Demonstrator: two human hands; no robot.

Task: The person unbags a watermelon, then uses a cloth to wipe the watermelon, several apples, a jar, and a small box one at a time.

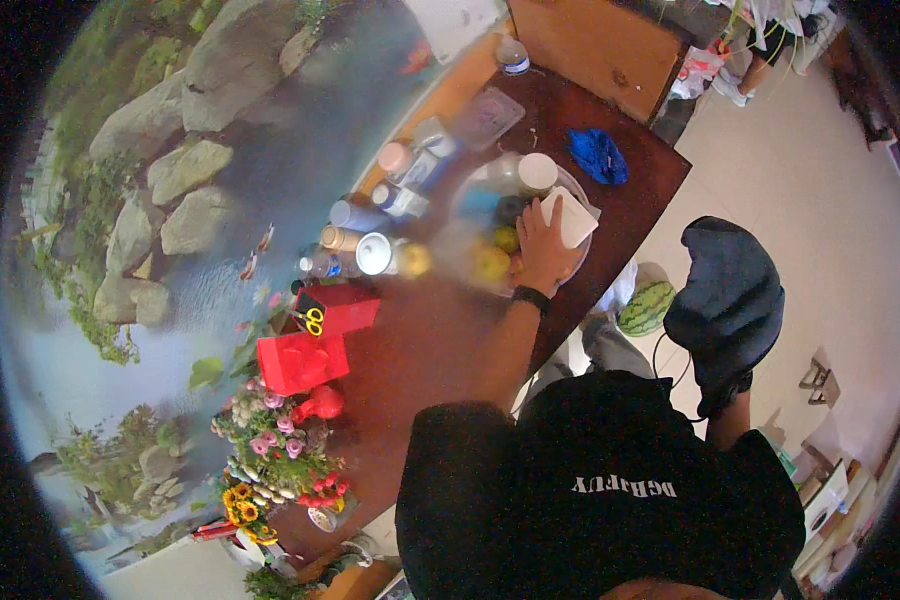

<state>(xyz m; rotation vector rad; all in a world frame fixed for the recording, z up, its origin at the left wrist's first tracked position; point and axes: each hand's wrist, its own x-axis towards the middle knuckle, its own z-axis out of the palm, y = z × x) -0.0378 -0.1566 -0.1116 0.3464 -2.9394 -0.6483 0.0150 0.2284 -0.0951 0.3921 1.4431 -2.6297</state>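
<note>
My left hand (542, 242) has its fingers on a square white box (574, 217), which sits on a large round tray (580, 258) at the right part of the dark wooden table (420, 350). Beside it on the tray are a round white container (538, 172) and yellow fruit (491, 263), partly blurred. At my right, off the table's edge, my right hand (730, 398) holds up a black cloth bag (722, 300) with a cord hanging from it; its fingers are mostly hidden by the cloth.
Bottles and jars (374, 253) line the back, with a blue crumpled item (597, 155) at the far end. Red boxes (300, 363), yellow scissors (314, 321) and flowers (280, 440) stand at left. On the floor lie a watermelon (646, 308) and a small stool (819, 380).
</note>
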